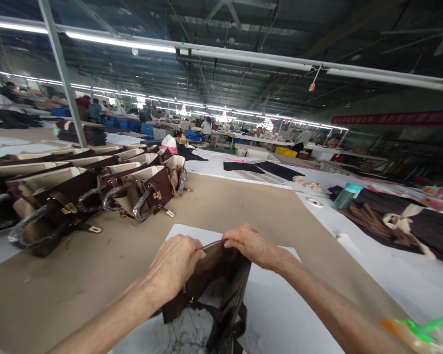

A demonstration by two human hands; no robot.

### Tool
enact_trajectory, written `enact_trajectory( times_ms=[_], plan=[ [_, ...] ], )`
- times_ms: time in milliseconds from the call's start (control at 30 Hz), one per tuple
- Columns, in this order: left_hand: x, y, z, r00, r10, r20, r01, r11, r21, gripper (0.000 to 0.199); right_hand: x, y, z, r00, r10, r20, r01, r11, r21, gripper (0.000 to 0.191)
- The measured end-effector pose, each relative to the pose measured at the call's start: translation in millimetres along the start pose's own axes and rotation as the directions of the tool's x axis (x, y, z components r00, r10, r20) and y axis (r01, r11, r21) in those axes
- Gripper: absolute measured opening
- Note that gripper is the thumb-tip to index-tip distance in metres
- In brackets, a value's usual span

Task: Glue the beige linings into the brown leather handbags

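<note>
Right in front of me is a dark brown handbag (216,265), held up over a white sheet (276,295) on the table. My left hand (179,263) pinches its upper edge on the left side. On the same edge, a little to the right, my right hand (253,246) grips with thumb and fingers. Small gold-coloured metal fittings show on the bag below my left hand. Its lower part hangs toward me, partly blurred, and my left forearm covers some of it.
Rows of brown handbags (157,189) with plastic-wrapped handles stand at the left. Brown board (239,201) covers the table's middle. At the right are a teal-lidded bottle (347,195), dark fabric pieces (424,226) and a cream strap bundle (402,219). People work at far tables.
</note>
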State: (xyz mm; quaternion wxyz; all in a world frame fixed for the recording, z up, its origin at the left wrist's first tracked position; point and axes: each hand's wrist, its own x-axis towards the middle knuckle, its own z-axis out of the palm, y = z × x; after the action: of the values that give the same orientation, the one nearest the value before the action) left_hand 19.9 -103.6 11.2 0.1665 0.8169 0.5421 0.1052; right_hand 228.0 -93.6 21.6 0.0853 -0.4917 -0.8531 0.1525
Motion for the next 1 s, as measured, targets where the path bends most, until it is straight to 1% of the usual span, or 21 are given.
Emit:
enact_trajectory(
  times_ms=[67, 167, 300, 400, 467, 567, 667, 733, 833, 933, 1000],
  plan=[
    [-15, -14, 3.0, 1.000, -0.017, -0.024, 0.016, 0.998, -0.054, 0.030, 1, 2, 1, 1.000, -0.001, 0.006, 0.001, 1.000, 0.001, 0.026],
    [-31, -29, 7.2, 0.999, -0.027, -0.038, 0.019, 0.980, -0.196, 0.035, 1, 4, 3, 1.000, 0.002, 0.018, -0.003, 1.000, 0.007, 0.027],
    [-41, -40, 9.0, 0.999, -0.043, -0.025, 0.030, 0.920, -0.391, 0.036, 1, 4, 4, 0.999, 0.039, 0.009, -0.039, 0.999, -0.023, 0.026],
    [-46, -45, 11.6, 0.998, -0.058, -0.030, 0.037, 0.887, -0.460, 0.036, 2, 0, 1, 0.999, 0.043, 0.022, -0.041, 0.997, -0.064, 0.026],
    [-48, -46, 13.8, 0.994, -0.080, -0.070, 0.039, 0.887, -0.460, 0.035, 3, -6, -1, 0.999, 0.038, 0.028, -0.035, 0.994, -0.105, 0.025],
    [-47, -39, 13.4, 0.989, -0.081, -0.125, 0.021, 0.907, -0.420, 0.033, 7, -24, -1, 1.000, 0.006, -0.007, -0.008, 0.981, -0.194, 0.010],
    [-43, -29, 9.1, 0.988, -0.040, -0.147, -0.016, 0.932, -0.363, 0.029, 10, -46, 5, 0.997, -0.074, -0.006, 0.070, 0.962, -0.264, 0.023],
    [-41, -26, 7.5, 0.988, -0.032, -0.154, -0.021, 0.944, -0.330, 0.027, 12, -56, 11, 0.995, -0.096, 0.016, 0.097, 0.951, -0.293, 0.020],
    [-40, -29, 8.6, 0.987, -0.056, -0.150, 0.007, 0.951, -0.308, 0.025, 17, -59, 20, 0.999, -0.053, 0.006, 0.052, 0.941, -0.335, 0.012],
    [-38, -32, 10.0, 0.984, -0.082, -0.155, 0.030, 0.949, -0.313, 0.025, 25, -56, 27, 1.000, -0.021, -0.017, 0.014, 0.934, -0.357, 0.013],
    [-35, -32, 9.7, 0.984, -0.073, -0.163, 0.025, 0.960, -0.278, 0.020, 31, -52, 29, 1.000, -0.019, -0.011, 0.014, 0.935, -0.355, 0.009]
  ],
)
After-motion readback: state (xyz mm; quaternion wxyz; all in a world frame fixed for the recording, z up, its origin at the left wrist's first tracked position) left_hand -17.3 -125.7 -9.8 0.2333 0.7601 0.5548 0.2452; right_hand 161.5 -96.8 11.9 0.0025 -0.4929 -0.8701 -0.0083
